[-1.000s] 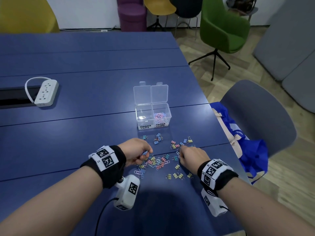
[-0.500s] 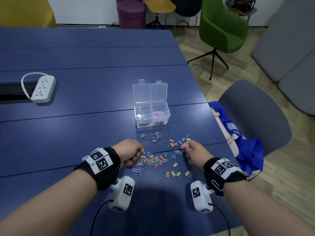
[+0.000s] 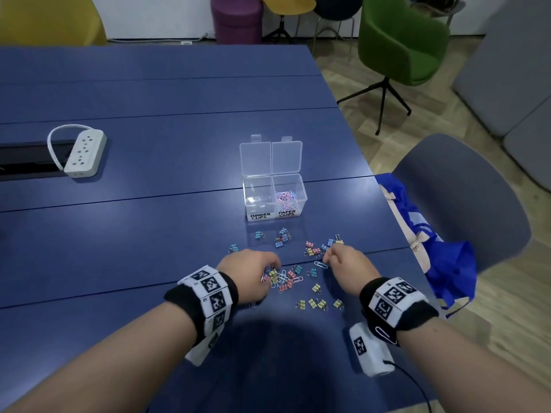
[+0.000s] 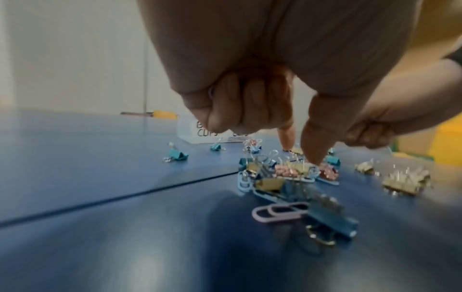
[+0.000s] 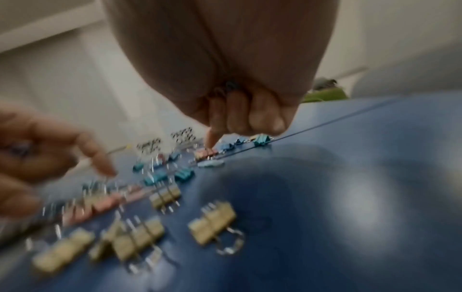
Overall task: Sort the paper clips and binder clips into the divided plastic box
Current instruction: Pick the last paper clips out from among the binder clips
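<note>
A clear divided box (image 3: pixel 246 204) stands open; its right half, labelled paper clips, holds pastel clips, and its left half, labelled binder clips, looks empty. Mixed paper clips and binder clips (image 3: pixel 286 278) lie scattered in front of it. My left hand (image 3: pixel 275 265) reaches index finger and thumb (image 4: pixel 315 156) into the pile, with its other fingers curled on a lavender paper clip (image 4: pixel 210 92). My right hand (image 3: pixel 326 257) points its index finger (image 5: pixel 211 141) down beside pink binder clips (image 5: pixel 206 153), its other fingers curled round something dark, apparently paper clips. A light-blue paper clip (image 3: pixel 321 265) lies beside it.
Yellow binder clips (image 3: pixel 316 304) lie nearest me. A white power strip (image 3: pixel 85 153) sits far left by a cable slot. The table's right edge (image 3: pixel 399 234) is close, with a blue bag (image 3: pixel 441 263) and a grey chair (image 3: pixel 462 198) beyond it.
My right hand has moved away from me to the far cluster of binder clips. My left hand has stayed at the left side of the pile.
</note>
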